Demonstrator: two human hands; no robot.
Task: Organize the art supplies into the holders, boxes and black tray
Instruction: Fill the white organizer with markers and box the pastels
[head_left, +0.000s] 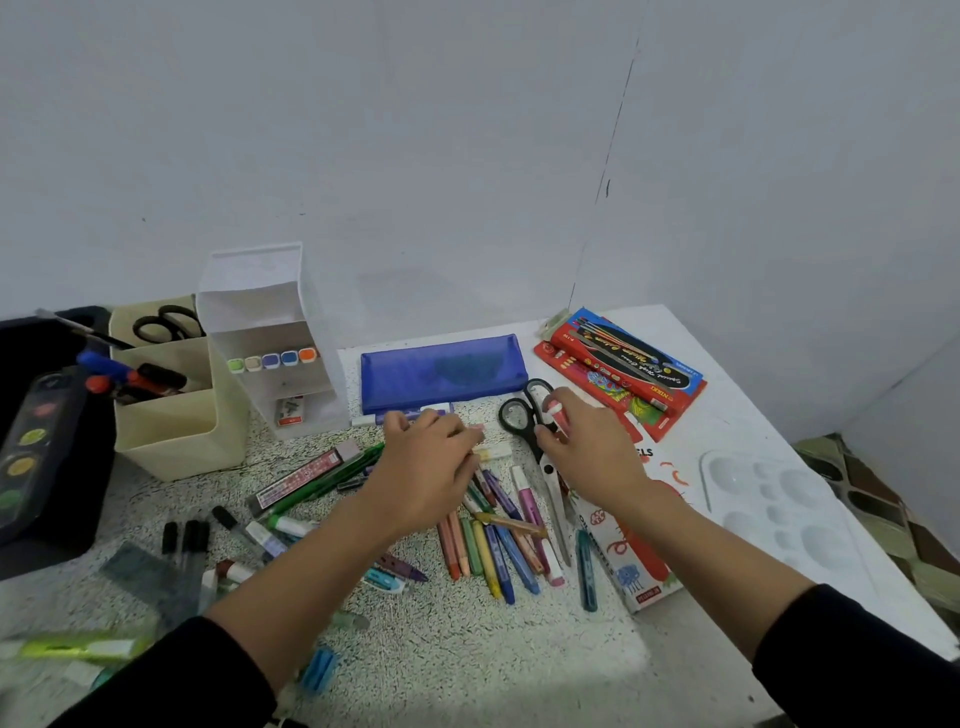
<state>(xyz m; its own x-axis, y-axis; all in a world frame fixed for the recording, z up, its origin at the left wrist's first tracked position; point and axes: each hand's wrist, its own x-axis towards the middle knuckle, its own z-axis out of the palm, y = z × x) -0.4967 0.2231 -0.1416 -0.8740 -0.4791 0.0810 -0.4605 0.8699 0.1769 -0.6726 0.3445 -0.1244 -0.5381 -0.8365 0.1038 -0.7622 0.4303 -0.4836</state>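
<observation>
Loose crayons (491, 551) and markers lie in a heap at the middle of the speckled table. My left hand (426, 467) rests over the heap's far end, its fingers curled onto a pale yellow marker (493, 453). My right hand (587, 447) pinches a small red and white marker (557, 413) just above the black-handled scissors (540, 452). The white tiered holder (270, 332) with a row of coloured markers stands at the back left beside the beige holder (171, 415). The black tray (47, 447) sits at the far left, holding a paint set.
A blue pencil case (441, 371) lies behind the hands. Red brush and crayon packs (623, 374) sit at the back right, an oil pastels box (639, 561) under my right forearm, a white palette (779, 509) at the right edge. Pens, lead tubes, a green ruler lie front left.
</observation>
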